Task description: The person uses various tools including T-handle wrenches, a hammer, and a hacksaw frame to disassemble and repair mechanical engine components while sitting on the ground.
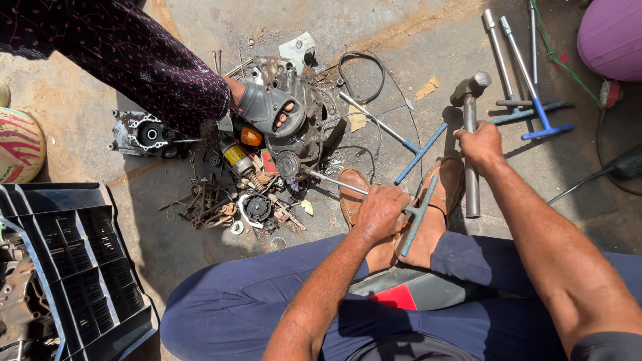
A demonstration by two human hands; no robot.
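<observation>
A big black plastic crate (73,267) sits at the bottom left on the grey concrete ground (100,93). Another person's leg in dark dotted cloth (134,57) comes in from the top left. That person's foot in a grey sandal (267,109) rests on a dirty metal engine case (301,127) in the middle of the floor.

The person with the camera sits low in dark blue trousers (234,301), with both feet in brown sandals (351,197) just in front of them.

The right hand (480,146) is closed tight around the handle of a steel hammer (470,127). The hammer's head points up and away, and its long handle runs down past the right foot.

The left hand (380,212) is wrapped around a T-shaped wrench (374,197) with a blue-green cross handle. The wrench lies over the feet, and its thin metal shaft reaches to the engine case, where the tip touches a round part.

More T-shaped wrenches with blue handles (528,100) lie at the top right. One more T-wrench (401,140) lies just beside the engine case.

A smaller engine part (144,134) sits to the left. Small rusty bits, springs and gears (227,200) are spread below the engine case. A thin black cable (361,73) loops above it.
</observation>
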